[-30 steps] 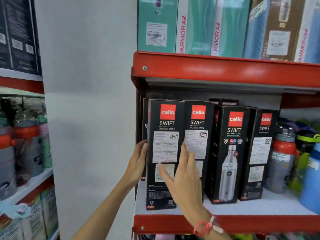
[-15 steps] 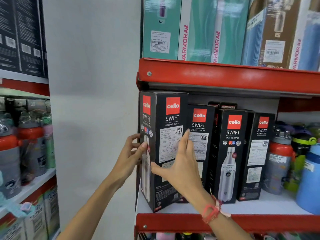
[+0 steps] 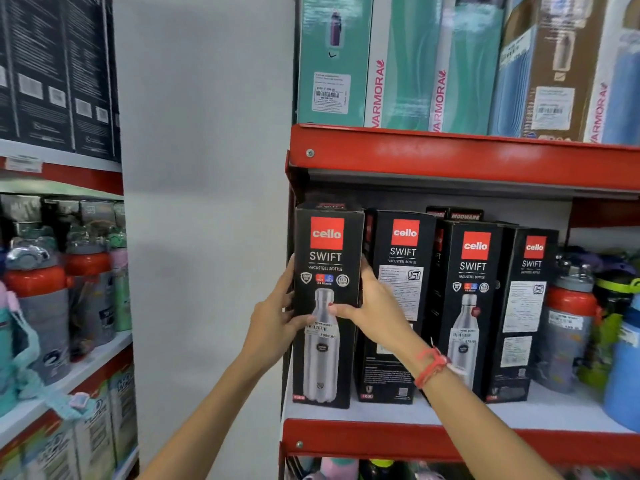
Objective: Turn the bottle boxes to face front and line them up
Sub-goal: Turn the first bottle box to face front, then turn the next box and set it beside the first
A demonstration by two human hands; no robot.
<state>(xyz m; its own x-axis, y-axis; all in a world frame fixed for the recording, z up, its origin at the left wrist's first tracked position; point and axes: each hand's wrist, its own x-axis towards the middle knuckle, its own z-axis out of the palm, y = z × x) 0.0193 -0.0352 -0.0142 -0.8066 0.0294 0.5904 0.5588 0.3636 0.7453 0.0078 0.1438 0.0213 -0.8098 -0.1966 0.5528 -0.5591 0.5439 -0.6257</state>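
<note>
Several black Cello Swift bottle boxes stand in a row on the red shelf (image 3: 450,439). The leftmost box (image 3: 325,258) shows its front, with a steel bottle picture, and I hold it from both sides. My left hand (image 3: 277,320) grips its left edge, thumb on the front. My right hand (image 3: 374,306) grips its right edge, a red band on the wrist. The second box (image 3: 403,247) shows a label side with text. The third box (image 3: 472,271) shows its bottle picture. The fourth box (image 3: 530,306) shows a label side, angled.
Loose red-and-grey bottles (image 3: 568,320) and a blue bottle (image 3: 623,368) crowd the shelf's right end. Teal and brown Varmora boxes (image 3: 408,64) fill the shelf above. A white wall (image 3: 207,202) lies left, then another rack with bottles (image 3: 38,306).
The leftmost box has been rotated from its text label side to its bottle picture front. Both hands moved up and now clasp it on either side.
</note>
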